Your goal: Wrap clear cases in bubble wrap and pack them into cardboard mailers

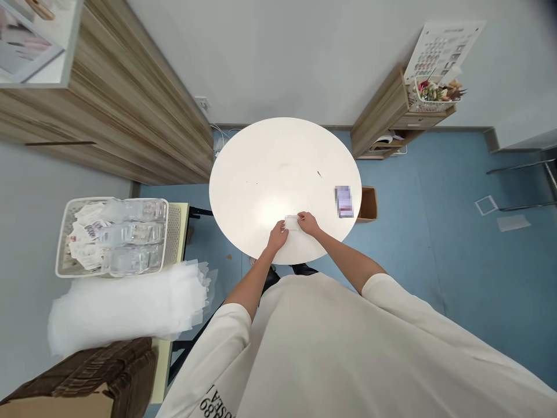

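Observation:
A small clear, whitish rectangular piece (292, 223), perhaps a plastic box or pouch, is at the near part of the round white table (278, 157). My left hand (277, 234) grips its left edge with curled fingers. At its upper right corner, the fingers of my right hand (308, 223) are closed on it. Its exact kind is too small to make out. To the right on the tabletop lies a pixelated purple rectangle (344, 201). A thin dark mark or sliver (319, 173) shows on the table farther back.
Left of me, a white basket (112, 237) holds clear packages and papers, beside a stack of white translucent sheets (130, 302). A brown bin (368, 204) stands at the table's right edge. Beyond it is a wooden cabinet (383, 116) with a flower basket (435, 96).

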The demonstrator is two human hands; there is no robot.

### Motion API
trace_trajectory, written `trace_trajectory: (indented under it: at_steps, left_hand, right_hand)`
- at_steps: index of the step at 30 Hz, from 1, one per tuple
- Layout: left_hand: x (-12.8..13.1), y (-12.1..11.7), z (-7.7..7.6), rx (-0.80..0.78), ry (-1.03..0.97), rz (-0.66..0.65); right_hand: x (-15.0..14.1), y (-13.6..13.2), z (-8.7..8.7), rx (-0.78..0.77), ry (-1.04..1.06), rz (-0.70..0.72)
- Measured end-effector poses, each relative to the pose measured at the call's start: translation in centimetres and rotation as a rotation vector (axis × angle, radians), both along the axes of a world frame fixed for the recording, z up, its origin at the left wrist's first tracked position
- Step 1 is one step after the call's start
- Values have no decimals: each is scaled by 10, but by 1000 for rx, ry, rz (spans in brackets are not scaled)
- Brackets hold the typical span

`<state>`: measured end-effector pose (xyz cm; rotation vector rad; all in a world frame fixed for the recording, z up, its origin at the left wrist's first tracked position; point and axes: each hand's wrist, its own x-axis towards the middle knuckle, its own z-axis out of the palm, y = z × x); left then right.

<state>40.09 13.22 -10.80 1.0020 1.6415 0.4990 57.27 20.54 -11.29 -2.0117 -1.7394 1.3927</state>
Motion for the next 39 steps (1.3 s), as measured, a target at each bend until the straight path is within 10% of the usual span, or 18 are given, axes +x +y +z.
trace_trajectory:
  at_steps: [21, 39]
  left_hand:
    - [11, -4, -22, -16, -92, 129]
    - [-1, 22, 6, 35, 29, 180]
  right_hand:
    - [20, -58, -10, 66, 74, 53]
    - [2, -24, 12, 123, 53, 80]
